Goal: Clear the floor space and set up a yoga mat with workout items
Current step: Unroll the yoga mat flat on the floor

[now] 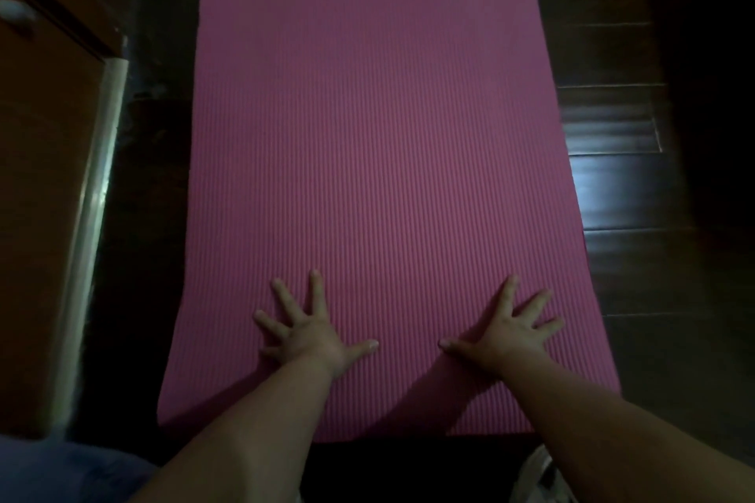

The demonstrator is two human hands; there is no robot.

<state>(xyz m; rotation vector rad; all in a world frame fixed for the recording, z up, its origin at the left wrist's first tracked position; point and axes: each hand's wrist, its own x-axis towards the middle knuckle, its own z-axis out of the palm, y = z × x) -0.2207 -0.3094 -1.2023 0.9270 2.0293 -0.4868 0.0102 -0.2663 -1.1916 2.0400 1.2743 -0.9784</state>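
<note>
A pink ribbed yoga mat (376,135) lies unrolled on the dark wooden floor and runs away from me up the middle of the view. My left hand (310,329) presses flat on its near end, fingers spread wide. My right hand (508,329) presses flat beside it, also with spread fingers, a little to the right. Both thumbs point toward each other. The mat's near edge lies just below my forearms.
An orange-brown wooden cabinet (45,176) with a pale metal edge strip (96,216) stands close along the left. Dark glossy floorboards (621,184) show to the right of the mat. Blue fabric (61,470) fills the bottom left corner.
</note>
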